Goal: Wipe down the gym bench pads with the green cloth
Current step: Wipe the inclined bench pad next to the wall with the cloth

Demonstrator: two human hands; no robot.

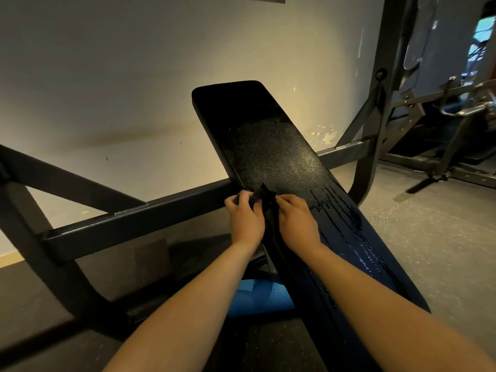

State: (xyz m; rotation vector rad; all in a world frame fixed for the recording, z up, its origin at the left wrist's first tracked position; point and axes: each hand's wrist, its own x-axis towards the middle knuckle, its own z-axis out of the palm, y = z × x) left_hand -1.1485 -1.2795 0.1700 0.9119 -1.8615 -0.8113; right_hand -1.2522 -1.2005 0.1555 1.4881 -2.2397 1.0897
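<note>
1. Left hand (245, 216) is gripping a bunched part of the cloth (269, 226), fingers curled over it, at the left edge of the bench pad (268, 146).
2. Right hand (295, 218) is pinching the same cloth just beside the left hand, with its fingertips curled down onto the fabric. The two hands are sitting close together but are not touching.
3. The cloth is peaking up between the hands and hanging in a fold between the wrists, lying against the pad. It is reading dark in this light, so its colour cannot be confirmed.
4. The pad is sloping up and away beyond the hands, and its textured surface is shining just ahead of the fingertips.
5. Wet streaks (349, 232) are running down the pad to the right of the right hand and alongside the right forearm.
6. A dark steel crossbar (134, 221) is passing behind the pad, out to the left of the left hand.
7. A blue perforated object (257, 296) is lying under the pad, between the forearms. What it is cannot be told.
8. Another machine (456, 111) is standing well off to the right of the right hand.
</note>
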